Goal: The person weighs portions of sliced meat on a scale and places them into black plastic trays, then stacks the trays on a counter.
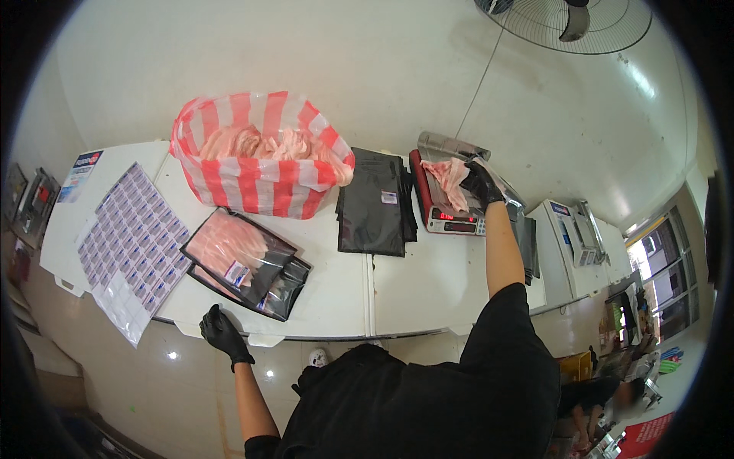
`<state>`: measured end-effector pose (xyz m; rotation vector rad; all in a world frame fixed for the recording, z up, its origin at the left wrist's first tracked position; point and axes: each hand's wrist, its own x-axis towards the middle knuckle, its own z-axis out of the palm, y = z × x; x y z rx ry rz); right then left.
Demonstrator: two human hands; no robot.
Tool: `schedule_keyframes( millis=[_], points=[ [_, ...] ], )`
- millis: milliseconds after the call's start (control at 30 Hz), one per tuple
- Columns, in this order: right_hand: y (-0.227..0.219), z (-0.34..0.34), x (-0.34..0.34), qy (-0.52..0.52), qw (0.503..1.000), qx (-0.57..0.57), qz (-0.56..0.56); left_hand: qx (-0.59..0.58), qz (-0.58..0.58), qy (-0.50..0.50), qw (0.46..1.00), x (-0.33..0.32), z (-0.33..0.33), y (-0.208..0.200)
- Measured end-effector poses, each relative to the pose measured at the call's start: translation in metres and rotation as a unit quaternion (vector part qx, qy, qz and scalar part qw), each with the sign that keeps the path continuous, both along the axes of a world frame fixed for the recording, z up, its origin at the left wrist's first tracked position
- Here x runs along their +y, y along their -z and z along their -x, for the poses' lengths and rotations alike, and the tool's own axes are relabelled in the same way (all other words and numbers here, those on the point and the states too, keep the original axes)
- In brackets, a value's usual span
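Observation:
At the right of the table, my right hand [482,186], in a black glove, is closed on pale pink raw meat [449,183] over a red-and-silver digital scale [455,223] with a lit red display. Its fingertips are partly hidden. My left hand [223,336], also gloved in black, hangs by the table's front edge with nothing in it, fingers extended. Just above it lie two black-backed clear packs of pink meat [228,249], one overlapping the other. A large red-and-white striped plastic bag [252,183] stands open behind them with more raw meat inside.
A stack of flat black pouches [373,206] lies between bag and scale. Sheets of labels [134,241] cover the table's left part. More black pouches [527,245] and a white machine [573,233] are right of the scale. A wall fan [573,23] hangs above; another person [592,405] works lower right.

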<state>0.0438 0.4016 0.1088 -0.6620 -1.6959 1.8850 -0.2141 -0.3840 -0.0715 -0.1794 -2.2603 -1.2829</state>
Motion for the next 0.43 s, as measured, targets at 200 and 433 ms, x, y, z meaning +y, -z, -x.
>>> schedule_keyframes(
  millis=[200, 433],
  points=[
    [-0.054, 0.01, -0.04, 0.086, 0.993, 0.017, 0.077, 0.005, 0.013, 0.005, 1.0, -0.006, 0.004, 0.009],
    [-0.087, -0.015, -0.012, 0.103, 0.957, -0.007, -0.273, -0.001, 0.007, 0.016, 1.0, -0.003, -0.004, 0.002]
  ],
)
